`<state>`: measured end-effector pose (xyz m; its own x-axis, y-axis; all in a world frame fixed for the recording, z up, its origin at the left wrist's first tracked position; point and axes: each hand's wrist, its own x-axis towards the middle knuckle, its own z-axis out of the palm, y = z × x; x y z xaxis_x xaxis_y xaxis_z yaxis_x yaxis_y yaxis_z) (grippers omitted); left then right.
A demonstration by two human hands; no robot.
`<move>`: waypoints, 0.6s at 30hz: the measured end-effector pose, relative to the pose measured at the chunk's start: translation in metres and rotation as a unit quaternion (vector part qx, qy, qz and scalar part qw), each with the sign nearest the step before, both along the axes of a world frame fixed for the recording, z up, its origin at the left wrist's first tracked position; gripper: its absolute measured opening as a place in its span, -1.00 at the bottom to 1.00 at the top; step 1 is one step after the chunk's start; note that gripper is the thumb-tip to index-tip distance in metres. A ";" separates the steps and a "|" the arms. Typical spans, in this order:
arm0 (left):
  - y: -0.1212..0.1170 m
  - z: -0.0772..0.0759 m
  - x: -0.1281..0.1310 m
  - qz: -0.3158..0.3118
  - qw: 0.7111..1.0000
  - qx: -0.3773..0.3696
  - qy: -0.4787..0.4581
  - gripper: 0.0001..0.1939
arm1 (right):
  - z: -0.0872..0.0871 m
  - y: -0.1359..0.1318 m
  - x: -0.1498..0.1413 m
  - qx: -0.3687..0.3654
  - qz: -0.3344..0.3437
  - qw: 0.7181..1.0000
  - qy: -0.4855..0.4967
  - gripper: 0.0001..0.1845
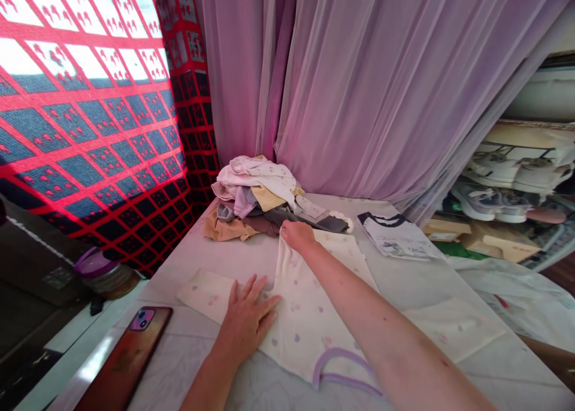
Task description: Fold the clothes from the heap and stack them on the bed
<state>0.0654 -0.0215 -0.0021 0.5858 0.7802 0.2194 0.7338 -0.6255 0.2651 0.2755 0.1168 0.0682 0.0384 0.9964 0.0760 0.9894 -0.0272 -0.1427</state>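
A cream long-sleeved top [309,315] with small pastel hearts and a lilac neck trim lies spread out, its sleeves reaching left and right. My left hand [248,316] rests flat on it, fingers spread, near the left sleeve. My right hand [298,235] is at the far end of the top, gripping a gathered edge of the fabric. The top's body runs in a narrow fold between my hands. My right forearm covers part of the top.
A heap of mixed clothes [256,198] sits at the back of the pale surface [215,261], by lilac curtains [359,81]. A folded white printed T-shirt [398,237] lies to the right. A phone in a red-brown case [128,357] lies at the left edge. Shoes [503,183] fill shelves on the right.
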 end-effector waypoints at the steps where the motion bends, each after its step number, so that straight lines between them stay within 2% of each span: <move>1: 0.000 0.001 0.000 -0.003 1.000 -0.006 -0.002 -0.62 | -0.002 0.002 0.000 0.003 -0.003 1.000 0.000 -0.75; 7: -0.001 0.006 0.002 0.010 0.999 -0.041 -0.015 -0.66 | -0.008 0.013 0.006 0.040 -0.053 0.997 0.032 -0.66; 13: -0.002 0.007 0.002 0.009 0.998 -0.058 -0.022 -0.67 | -0.025 0.020 0.004 0.048 -0.040 0.993 0.104 -0.73; 18: -0.003 0.006 0.001 -0.001 0.998 -0.051 -0.036 -0.66 | -0.042 0.005 0.008 0.068 -0.031 0.987 0.145 -0.79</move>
